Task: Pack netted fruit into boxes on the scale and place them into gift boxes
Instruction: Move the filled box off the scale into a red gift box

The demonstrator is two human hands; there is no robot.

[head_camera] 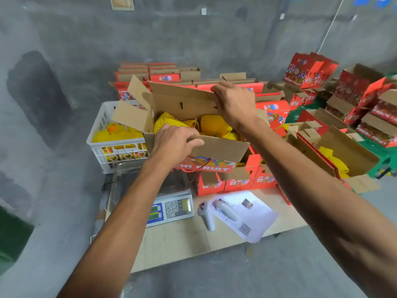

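Observation:
A red "FRESH FRUIT" gift box (217, 168) stands on the scale (171, 208) with its brown flaps up. Inside it lie several fruits in yellow foam netting (212, 124). My left hand (174, 143) grips the near flap (223, 148), fingers curled over its edge. My right hand (234, 104) holds the far flap (182, 95) at its top edge, thumb behind it. A white crate (111, 147) with more yellow netted fruit sits to the left of the box.
Folded and open red gift boxes (305, 69) pile up behind and to the right. An open box with yellow netting (335, 160) lies at the right. A white handheld device (207, 216) and a paper sheet with a QR code (251, 220) lie on the cardboard-covered floor.

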